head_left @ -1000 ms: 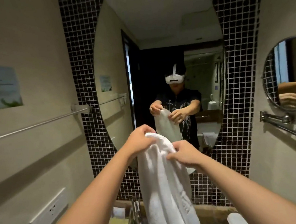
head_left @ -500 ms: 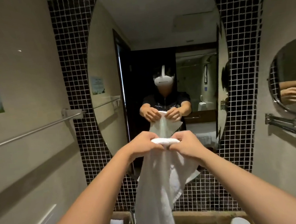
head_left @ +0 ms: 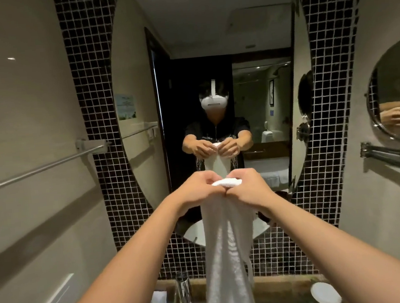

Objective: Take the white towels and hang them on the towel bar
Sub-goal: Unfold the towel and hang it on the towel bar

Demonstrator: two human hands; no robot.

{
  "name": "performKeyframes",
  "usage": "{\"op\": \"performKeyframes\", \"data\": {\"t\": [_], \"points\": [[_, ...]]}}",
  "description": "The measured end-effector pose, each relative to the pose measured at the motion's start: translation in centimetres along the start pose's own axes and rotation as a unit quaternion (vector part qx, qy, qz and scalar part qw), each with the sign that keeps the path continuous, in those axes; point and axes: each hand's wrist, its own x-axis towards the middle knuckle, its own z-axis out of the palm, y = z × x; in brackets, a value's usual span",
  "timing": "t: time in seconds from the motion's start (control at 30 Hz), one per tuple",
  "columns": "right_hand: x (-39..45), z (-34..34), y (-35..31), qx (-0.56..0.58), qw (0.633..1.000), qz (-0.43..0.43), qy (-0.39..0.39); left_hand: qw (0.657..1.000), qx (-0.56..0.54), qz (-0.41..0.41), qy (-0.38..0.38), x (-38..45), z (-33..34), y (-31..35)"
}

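Both hands, left hand point(head_left: 199, 188) and right hand point(head_left: 248, 185), pinch the towel point(head_left: 225, 258); spread its edge, then swing toward the bar point(head_left: 39, 169) at nine o'clock.

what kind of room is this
A bathroom, probably in a hotel. An oval mirror hangs on a black mosaic tile wall, a towel bar runs along the left wall, and both hands hold a white towel.

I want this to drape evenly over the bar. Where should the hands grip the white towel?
Judging by its bunched hang, slide the left hand and right hand apart along the top edge of the white terry towel to its corners, pinching from above, then carry it left to the metal towel bar.
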Motion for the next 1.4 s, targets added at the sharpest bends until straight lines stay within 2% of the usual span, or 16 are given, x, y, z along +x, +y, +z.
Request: {"op": "performKeyframes", "data": {"t": [0.1, 0.2, 0.27, 0.4, 0.53, 0.63, 0.8, 0.9, 1.07, 1.23, 1.3, 1.4], "points": [[0.4, -0.9, -0.2, 0.046, 0.999, 0.000, 0.011, 0.996, -0.038, 0.016, 0.075, 0.4, -0.3, 0.1], [-0.1, -1.1, 1.2, 0.107, 0.992, 0.032, -0.064, 0.981, -0.107, 0.007, 0.161, 0.7, -0.9, 1.2], [-0.3, -0.7, 2.7, 0.064, 0.991, 0.043, -0.110, 0.964, -0.157, -0.012, 0.212, 0.8, -1.4, 2.1], [0.0, -0.2, 5.6, 0.000, 0.987, 0.068, -0.143, 0.926, -0.244, -0.029, 0.286, 0.9, -2.3, 2.9], [-0.4, 0.2, 7.1, -0.039, 0.980, 0.079, -0.178, 0.907, -0.282, -0.040, 0.312, 0.4, -2.5, 2.8], [-0.1, -0.2, 7.4, -0.076, 0.982, 0.077, -0.154, 0.898, -0.280, -0.064, 0.335, -0.2, -2.9, 2.4], [1.0, -2.7, 7.3, -0.108, 0.989, 0.076, -0.064, 0.877, -0.264, -0.085, 0.392, -1.4, -4.4, 1.5], [1.8, -4.0, 6.5, -0.113, 0.992, 0.044, -0.013, 0.876, -0.181, -0.085, 0.439, -2.1, -4.9, 1.2], [2.7, -6.0, 4.5, -0.106, 0.994, 0.005, 0.023, 0.867, -0.097, -0.096, 0.479, -3.1, -5.6, 0.3], [2.5, -8.2, 3.1, -0.213, 0.964, 0.003, 0.158, 0.858, -0.055, -0.088, 0.503, -3.9, -6.6, -0.3], [2.5, -8.9, 2.6, -0.233, 0.958, -0.009, 0.167, 0.852, -0.040, -0.085, 0.515, -4.2, -6.9, 0.0], [2.7, -9.5, 2.1, -0.160, 0.977, -0.069, 0.126, 0.838, -0.017, -0.078, 0.539, -4.7, -7.3, 0.2]]}}
